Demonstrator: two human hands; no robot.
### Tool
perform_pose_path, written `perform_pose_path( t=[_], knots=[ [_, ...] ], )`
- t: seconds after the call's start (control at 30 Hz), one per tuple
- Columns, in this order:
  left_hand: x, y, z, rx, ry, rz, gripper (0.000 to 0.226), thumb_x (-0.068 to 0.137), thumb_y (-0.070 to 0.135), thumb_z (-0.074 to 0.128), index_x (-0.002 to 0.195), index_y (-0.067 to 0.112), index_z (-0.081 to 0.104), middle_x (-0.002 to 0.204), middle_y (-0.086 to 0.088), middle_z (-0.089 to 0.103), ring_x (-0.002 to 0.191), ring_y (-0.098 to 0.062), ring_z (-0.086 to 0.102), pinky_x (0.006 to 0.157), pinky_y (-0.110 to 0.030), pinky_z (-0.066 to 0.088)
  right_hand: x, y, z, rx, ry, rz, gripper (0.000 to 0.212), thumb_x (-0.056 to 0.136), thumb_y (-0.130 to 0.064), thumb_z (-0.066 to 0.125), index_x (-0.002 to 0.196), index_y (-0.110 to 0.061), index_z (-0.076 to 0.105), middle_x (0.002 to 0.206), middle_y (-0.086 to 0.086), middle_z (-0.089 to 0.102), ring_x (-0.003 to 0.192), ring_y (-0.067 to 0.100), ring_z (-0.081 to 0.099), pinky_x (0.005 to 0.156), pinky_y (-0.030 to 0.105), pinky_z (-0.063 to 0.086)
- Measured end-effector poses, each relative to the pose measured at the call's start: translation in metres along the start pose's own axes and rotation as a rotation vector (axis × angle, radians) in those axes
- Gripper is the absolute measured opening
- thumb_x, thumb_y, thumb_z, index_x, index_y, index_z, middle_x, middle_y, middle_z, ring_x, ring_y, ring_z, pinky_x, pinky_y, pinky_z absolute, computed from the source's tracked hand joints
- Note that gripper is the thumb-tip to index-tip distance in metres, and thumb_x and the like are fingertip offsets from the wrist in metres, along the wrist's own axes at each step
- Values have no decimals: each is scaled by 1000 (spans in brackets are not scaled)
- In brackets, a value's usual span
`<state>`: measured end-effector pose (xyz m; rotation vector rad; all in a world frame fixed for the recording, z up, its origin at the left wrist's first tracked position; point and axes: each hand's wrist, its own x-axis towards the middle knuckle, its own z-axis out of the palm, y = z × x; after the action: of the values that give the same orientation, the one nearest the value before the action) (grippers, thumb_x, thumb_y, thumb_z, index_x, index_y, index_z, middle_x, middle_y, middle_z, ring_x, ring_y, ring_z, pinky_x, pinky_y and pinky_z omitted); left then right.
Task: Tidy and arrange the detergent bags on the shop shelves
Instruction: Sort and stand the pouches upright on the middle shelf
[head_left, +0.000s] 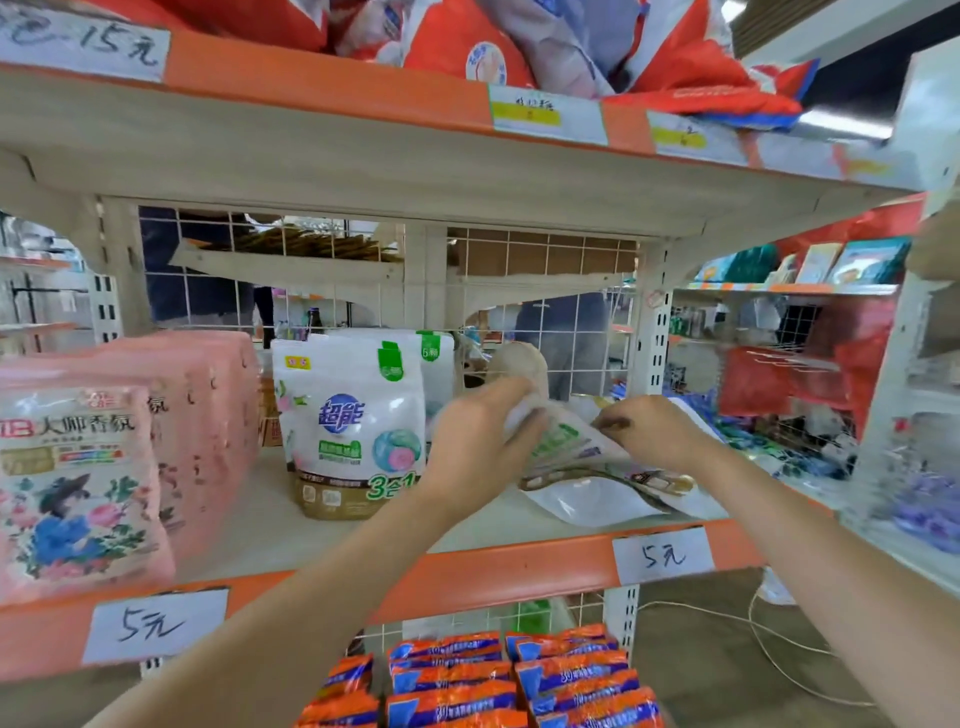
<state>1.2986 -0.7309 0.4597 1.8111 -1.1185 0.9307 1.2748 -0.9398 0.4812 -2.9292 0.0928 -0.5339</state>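
Observation:
A white detergent bag (587, 478) with green print lies tilted on the middle shelf (291, 525), its bottom toward me. My left hand (480, 441) grips its top left corner. My right hand (649, 428) pinches its top right edge. To the left of my hands two white detergent bags (353, 415) of the same kind stand upright, one behind the other. Pink detergent bags (78, 483) stand in a row at the left end of the shelf.
A wire mesh back panel (519, 291) closes the shelf behind the bags. Red and blue bags (519, 47) pile on the top shelf. Orange and blue packs (493, 680) fill the shelf below. Handwritten price tags (662, 555) hang on the orange shelf edge. Another stocked shelf (810, 395) stands at right.

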Motion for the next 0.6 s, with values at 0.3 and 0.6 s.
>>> perform_pose_path(
  t=[0.3,0.6],
  knots=[
    [30,-14,-23,-82,191,-428,15,96,24,51,101,10,54,70,7,48,63,-11,48,51,-14,39,-4,-18,-15,733,45,48,27,90,-47,54,101,-25,66,101,-6,67,91,13,62,82,29,51],
    [5,-20,-49,-777,-93,-727,62,95,56,34,78,11,73,83,-9,72,83,-21,67,85,-34,53,16,-36,-8,1005,261,-22,23,86,6,58,77,-14,64,86,8,67,88,29,65,76,41,57]
  ],
)
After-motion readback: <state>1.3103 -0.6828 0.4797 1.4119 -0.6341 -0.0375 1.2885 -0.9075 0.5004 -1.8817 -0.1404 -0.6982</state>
